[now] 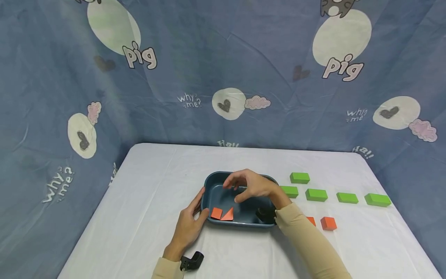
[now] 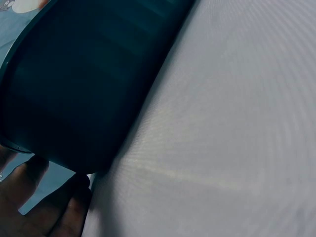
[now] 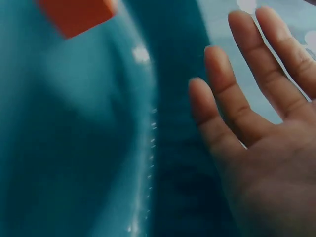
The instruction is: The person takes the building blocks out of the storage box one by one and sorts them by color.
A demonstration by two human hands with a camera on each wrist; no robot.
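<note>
A dark blue rectangular tray (image 1: pixel 240 223) stands on the white table. My left hand (image 1: pixel 188 226) grips its left end, with the thumb at the near corner and the fingers along the outer wall. The fingertips (image 2: pixel 35 165) meet that wall in the left wrist view. Inside the tray's near left corner lie an orange-red square block (image 1: pixel 216 213) and a triangular block (image 1: pixel 228 214). Above the tray hovers my right hand (image 1: pixel 256 184), fingers loosely bent and spread from the thumb, holding nothing. In the right wrist view, an orange block (image 3: pixel 79 15) shows at the top.
Several green blocks (image 1: pixel 316 195) lie to the tray's right. An orange-red block (image 1: pixel 328 223) sits nearer, with another (image 1: pixel 311 221) partly hidden by the right sleeve. A printed blue cloth (image 1: pixel 167 116) hangs behind the table.
</note>
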